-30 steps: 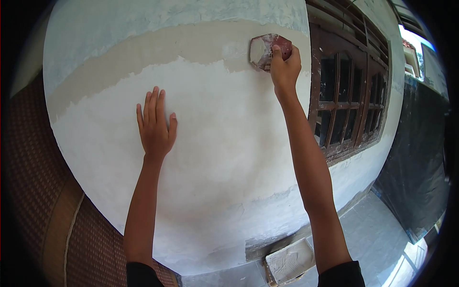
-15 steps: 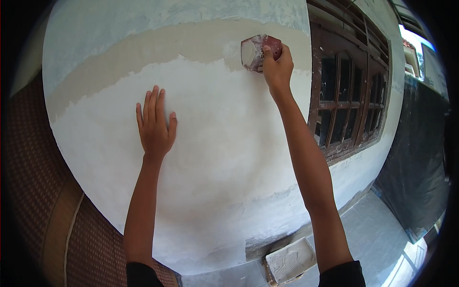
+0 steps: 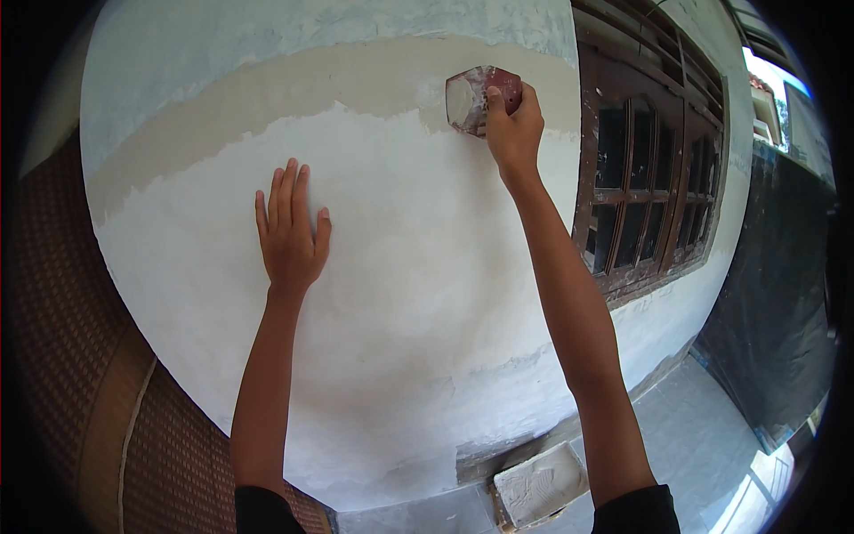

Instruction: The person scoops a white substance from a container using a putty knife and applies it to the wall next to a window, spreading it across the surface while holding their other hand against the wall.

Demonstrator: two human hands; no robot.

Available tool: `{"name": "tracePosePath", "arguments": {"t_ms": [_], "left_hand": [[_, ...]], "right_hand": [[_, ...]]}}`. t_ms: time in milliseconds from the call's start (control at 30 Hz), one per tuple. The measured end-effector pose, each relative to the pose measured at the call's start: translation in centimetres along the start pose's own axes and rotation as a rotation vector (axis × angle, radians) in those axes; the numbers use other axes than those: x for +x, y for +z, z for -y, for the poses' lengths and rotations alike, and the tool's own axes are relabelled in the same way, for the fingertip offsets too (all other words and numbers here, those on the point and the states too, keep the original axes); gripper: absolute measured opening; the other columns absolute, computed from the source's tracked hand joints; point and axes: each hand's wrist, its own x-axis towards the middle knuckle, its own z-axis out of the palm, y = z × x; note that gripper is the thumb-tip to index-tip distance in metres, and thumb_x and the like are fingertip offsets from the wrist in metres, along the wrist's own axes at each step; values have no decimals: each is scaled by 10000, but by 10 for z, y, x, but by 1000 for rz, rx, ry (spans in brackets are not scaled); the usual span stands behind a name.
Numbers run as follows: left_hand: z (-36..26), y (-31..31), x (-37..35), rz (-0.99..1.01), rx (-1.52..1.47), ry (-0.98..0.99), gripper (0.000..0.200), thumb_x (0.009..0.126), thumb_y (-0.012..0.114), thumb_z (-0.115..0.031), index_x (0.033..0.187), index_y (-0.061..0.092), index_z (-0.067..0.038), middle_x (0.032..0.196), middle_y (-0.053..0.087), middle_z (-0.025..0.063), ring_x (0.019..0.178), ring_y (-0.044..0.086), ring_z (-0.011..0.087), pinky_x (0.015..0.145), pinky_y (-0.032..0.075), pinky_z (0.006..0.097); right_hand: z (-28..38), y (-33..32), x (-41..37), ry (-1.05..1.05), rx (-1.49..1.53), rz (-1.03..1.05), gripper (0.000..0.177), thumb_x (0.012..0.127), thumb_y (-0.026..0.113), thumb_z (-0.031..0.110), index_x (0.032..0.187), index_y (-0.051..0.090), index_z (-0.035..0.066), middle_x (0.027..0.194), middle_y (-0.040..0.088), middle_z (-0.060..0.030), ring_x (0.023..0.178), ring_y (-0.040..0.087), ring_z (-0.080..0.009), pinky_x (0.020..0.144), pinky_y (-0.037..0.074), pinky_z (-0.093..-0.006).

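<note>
My right hand [image 3: 516,129] grips a dark red putty scraper [image 3: 471,98] with whitish putty smeared over its left part. The scraper lies against the upper right of the wall [image 3: 400,240], over a beige-grey band [image 3: 347,76] that is darker than the white coat below. Thumb on top, the fingers wrap the scraper's right side and are partly hidden. Flat on the white surface to the left rests my left hand [image 3: 292,231], fingers stretched out and holding nothing. Its fingertips are below the lower, ragged edge of the beige-grey band.
A brown wooden window [image 3: 654,160] with dark panes borders the wall on the right. On the tiled floor [image 3: 676,436] at its foot stands a tray of putty [image 3: 541,485]. Woven brown panels [image 3: 62,294] run along the left, and a dark sheet [image 3: 769,294] hangs far right.
My right hand and the scraper have shifted very slightly left along the wall. My left hand appears a hair further right in the view, still flat.
</note>
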Motion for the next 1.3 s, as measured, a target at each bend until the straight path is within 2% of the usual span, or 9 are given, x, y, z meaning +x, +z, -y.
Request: {"name": "tracePosePath", "arguments": {"t_ms": [133, 233, 467, 600, 767, 867, 1033, 1200, 1300], "left_hand": [[1, 1, 1, 0, 28, -8, 595, 948, 501, -174, 1522, 358, -105, 1579, 358, 60, 1487, 281, 257, 1217, 143, 515], [-1, 1, -1, 3, 13, 2, 593, 948, 502, -176, 1519, 363, -102, 1577, 363, 62, 1488, 281, 257, 1217, 144, 513], [-1, 0, 0, -12, 20, 5, 591, 945, 497, -174, 1517, 367, -97, 1576, 364, 64, 1486, 284, 255, 1217, 149, 508], [-1, 0, -1, -4, 15, -2, 586, 947, 496, -175, 1514, 371, -96, 1575, 365, 64, 1485, 288, 256, 1218, 146, 507], [1, 1, -1, -6, 21, 0, 585, 949, 496, -178, 1514, 370, -95, 1576, 363, 64, 1484, 289, 254, 1220, 137, 505], [-1, 1, 0, 1, 18, 1, 584, 950, 495, -181, 1513, 370, -92, 1577, 363, 67, 1484, 291, 255, 1219, 138, 506], [0, 2, -1, -8, 22, 2, 578, 953, 489, -187, 1512, 374, -92, 1574, 367, 67, 1484, 291, 256, 1216, 147, 510], [-1, -1, 0, -37, 30, 8, 576, 928, 549, -177, 1485, 428, -94, 1555, 410, 61, 1463, 344, 241, 1208, 194, 502], [-3, -1, 0, -40, 45, 3, 576, 927, 550, -176, 1484, 429, -94, 1556, 409, 61, 1459, 349, 242, 1209, 193, 501]], "right_hand": [[11, -6, 1, 85, 160, -39, 373, 954, 608, 168, 1229, 536, -74, 1072, 686, -230, 1008, 678, -329, 929, 496, -397], [4, 6, -3, -46, 47, -19, 351, 959, 596, 153, 1218, 539, -75, 1057, 689, -226, 969, 686, -326, 894, 511, -393], [11, 0, -4, 25, 156, 2, 341, 954, 597, 144, 1208, 538, -76, 1053, 689, -236, 967, 689, -326, 906, 508, -398], [-6, 0, 5, -5, -28, -34, 340, 949, 607, 150, 1200, 548, -73, 1047, 689, -228, 963, 690, -322, 899, 509, -401], [-4, 3, 4, -7, 200, -74, 348, 947, 613, 162, 1196, 555, -75, 1052, 687, -235, 986, 683, -322, 911, 500, -393], [-6, 1, 3, 66, -4, -14, 355, 947, 619, 164, 1206, 555, -70, 1037, 690, -220, 981, 685, -296, 907, 498, -379], [3, 4, 0, 18, 239, -31, 361, 950, 636, 176, 1210, 555, -60, 1029, 692, -178, 942, 671, -225, 854, 525, -347], [-3, 0, 7, 34, -54, -29, 329, 937, 612, 127, 1208, 565, -55, 1064, 692, -227, 998, 684, -335, 917, 504, -396], [-2, -12, 12, 113, 98, -127, 338, 941, 626, 143, 1204, 567, -60, 1062, 694, -211, 970, 691, -292, 901, 510, -368]]}}
